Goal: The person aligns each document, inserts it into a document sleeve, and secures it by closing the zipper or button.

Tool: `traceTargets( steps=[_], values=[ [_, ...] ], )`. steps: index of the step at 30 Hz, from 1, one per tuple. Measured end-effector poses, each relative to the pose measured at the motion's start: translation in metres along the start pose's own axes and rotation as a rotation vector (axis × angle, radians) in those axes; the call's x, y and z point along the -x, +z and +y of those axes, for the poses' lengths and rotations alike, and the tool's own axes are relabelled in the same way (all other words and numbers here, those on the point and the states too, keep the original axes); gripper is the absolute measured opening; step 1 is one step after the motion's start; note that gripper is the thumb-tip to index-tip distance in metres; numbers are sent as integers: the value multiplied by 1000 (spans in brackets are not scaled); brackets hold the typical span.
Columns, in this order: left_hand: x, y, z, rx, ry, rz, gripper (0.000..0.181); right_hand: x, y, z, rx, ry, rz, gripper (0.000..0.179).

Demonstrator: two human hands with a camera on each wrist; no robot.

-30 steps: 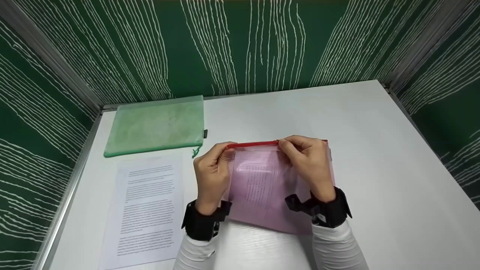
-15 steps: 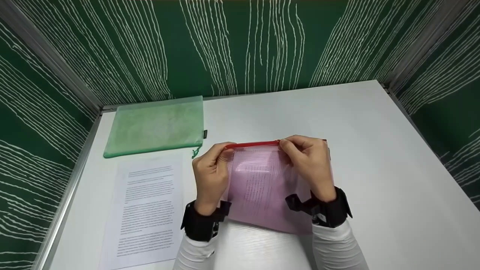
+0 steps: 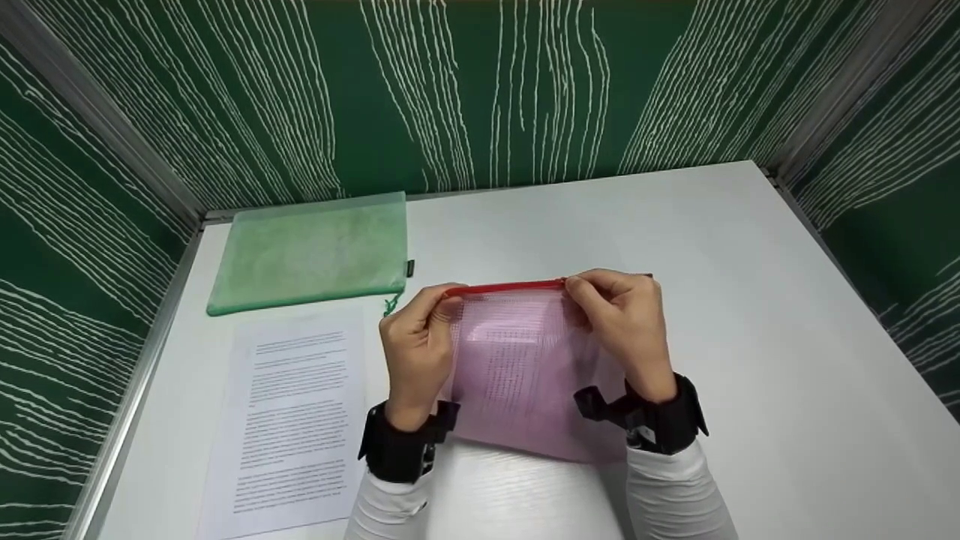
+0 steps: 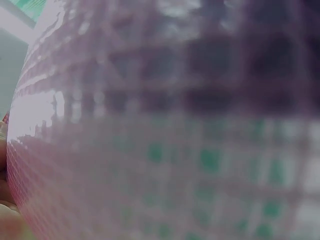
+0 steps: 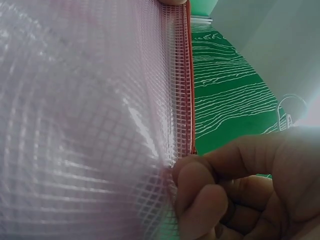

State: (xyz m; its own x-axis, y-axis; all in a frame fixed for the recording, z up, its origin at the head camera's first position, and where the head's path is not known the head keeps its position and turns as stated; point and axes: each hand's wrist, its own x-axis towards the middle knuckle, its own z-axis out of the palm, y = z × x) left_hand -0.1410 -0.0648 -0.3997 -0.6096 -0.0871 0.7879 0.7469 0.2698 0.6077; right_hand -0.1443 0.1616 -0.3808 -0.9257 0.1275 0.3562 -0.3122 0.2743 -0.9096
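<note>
A pink mesh zipper pouch [image 3: 517, 375] with a red zipper edge [image 3: 510, 287] is held up between both hands, its zipper side at the top. My left hand [image 3: 416, 352] pinches the left end of that edge between thumb and fingers. Farther right along the zipper, my right hand [image 3: 626, 319] pinches the edge, thumb toward me. In the right wrist view its thumb and fingertips press together on the mesh right by the red strip. Pink mesh [image 4: 150, 165] fills most of the left wrist view. Lines of print show faintly through the pouch.
A green zipper pouch [image 3: 315, 251] with a green cord lies at the back left of the white table [image 3: 712, 247]. In front of it is a printed sheet of paper [image 3: 292, 427], left of my left hand. Green panels with white lines [image 3: 480, 90] border the table.
Both hands keep their pinch on the pink zipper pouch. The right hand has shifted slightly right and the left slightly left, so more red zipper shows between them.
</note>
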Motion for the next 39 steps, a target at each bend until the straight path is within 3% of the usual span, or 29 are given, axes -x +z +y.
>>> traceTargets(
  steps=[39],
  values=[
    [-1,-5,-1,-11,2,34,22,-2,-9,5,52,13,52,22]
  ],
)
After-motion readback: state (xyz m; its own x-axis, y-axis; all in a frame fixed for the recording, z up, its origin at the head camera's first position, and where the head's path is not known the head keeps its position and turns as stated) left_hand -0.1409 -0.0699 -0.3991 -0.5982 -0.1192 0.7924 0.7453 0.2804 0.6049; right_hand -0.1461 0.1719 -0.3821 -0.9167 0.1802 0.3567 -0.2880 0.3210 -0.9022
